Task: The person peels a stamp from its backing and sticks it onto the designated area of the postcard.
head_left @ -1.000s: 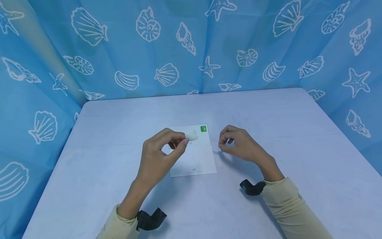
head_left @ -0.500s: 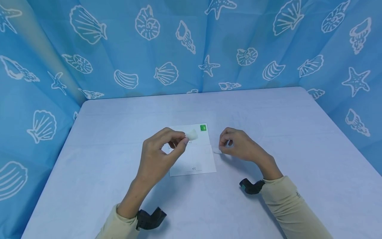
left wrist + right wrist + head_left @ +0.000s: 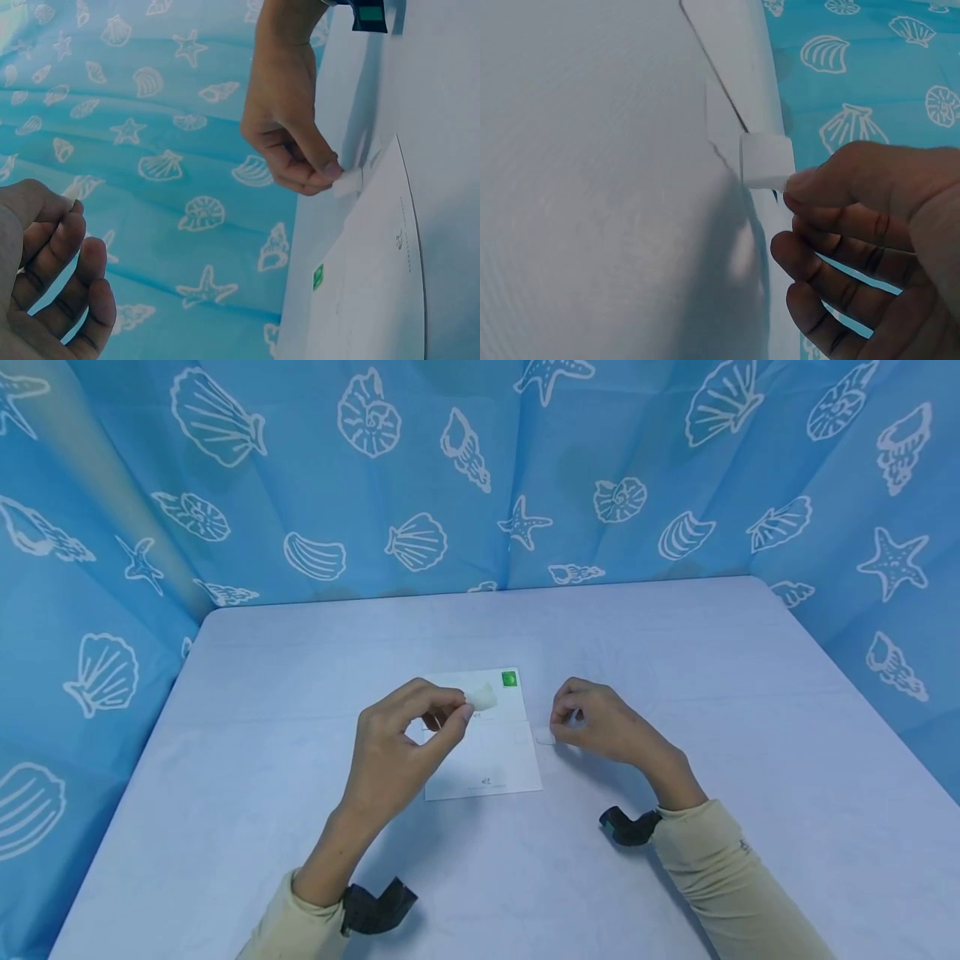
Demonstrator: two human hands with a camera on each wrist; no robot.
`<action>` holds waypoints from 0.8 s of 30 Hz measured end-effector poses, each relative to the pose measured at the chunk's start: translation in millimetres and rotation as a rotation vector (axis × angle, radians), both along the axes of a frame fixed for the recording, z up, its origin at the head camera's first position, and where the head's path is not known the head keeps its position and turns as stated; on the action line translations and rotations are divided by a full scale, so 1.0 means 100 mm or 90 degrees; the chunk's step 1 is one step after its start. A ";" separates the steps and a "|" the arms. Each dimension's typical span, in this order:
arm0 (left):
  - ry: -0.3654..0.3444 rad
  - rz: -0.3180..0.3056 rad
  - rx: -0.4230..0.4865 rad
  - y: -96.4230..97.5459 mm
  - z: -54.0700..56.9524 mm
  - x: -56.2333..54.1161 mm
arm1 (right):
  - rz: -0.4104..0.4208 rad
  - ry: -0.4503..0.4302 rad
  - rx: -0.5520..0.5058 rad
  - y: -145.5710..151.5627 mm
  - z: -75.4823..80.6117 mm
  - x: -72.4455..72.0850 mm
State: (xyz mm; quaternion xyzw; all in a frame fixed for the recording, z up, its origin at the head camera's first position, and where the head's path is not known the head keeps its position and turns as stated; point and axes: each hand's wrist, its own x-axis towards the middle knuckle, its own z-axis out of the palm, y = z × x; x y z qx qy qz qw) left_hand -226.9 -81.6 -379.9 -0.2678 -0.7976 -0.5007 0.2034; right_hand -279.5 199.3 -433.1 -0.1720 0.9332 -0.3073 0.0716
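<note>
My left hand [image 3: 405, 752], raised over the left side of a white envelope [image 3: 487, 756], pinches a small pale, translucent greenish piece [image 3: 483, 697] between thumb and forefinger. Its kind does not show. The envelope lies flat and bears a green stamp [image 3: 509, 678] at its far right corner and small dark marks. Just right of the envelope, my right hand [image 3: 607, 727] pinches a small white, paper-like square [image 3: 767, 159] by one edge. In the right wrist view the other fingers curl loosely below it. The left wrist view shows the right hand's square [image 3: 349, 183] over the table beside the envelope.
A pale cloth covers the table [image 3: 300, 668]. Blue curtains [image 3: 315, 468] with white seashell prints hang behind it and along both sides. A black wrist camera [image 3: 378, 907] sits at the left cuff, another black camera [image 3: 628, 827] at the right.
The white square has come into view at my right fingertips, turning flatter toward the head camera. My right hand dipped slightly and then held. My left hand has stayed nearly still.
</note>
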 end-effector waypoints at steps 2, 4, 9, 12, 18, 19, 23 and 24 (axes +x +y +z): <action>0.001 -0.002 0.000 0.00 0.00 0.00 | -0.007 -0.001 0.009 0.00 -0.01 0.00; 0.001 -0.003 0.001 0.00 0.00 0.00 | -0.014 -0.002 0.019 0.00 -0.02 0.00; -0.001 -0.004 0.001 0.00 -0.01 0.00 | -0.020 -0.005 0.041 0.00 -0.03 -0.01; -0.002 -0.005 0.004 0.00 -0.01 0.00 | -0.022 -0.001 0.059 -0.01 -0.02 -0.01; -0.003 -0.005 0.004 0.00 -0.01 -0.01 | -0.026 0.018 0.094 -0.03 0.02 0.01; -0.003 -0.005 0.004 0.01 -0.02 -0.01 | -0.027 0.020 0.096 -0.03 0.02 0.01; -0.002 -0.004 0.001 0.01 -0.02 0.00 | -0.039 0.028 0.095 -0.03 0.05 0.02; -0.002 -0.004 0.000 0.01 -0.02 0.00 | -0.042 0.032 0.093 -0.02 0.06 0.03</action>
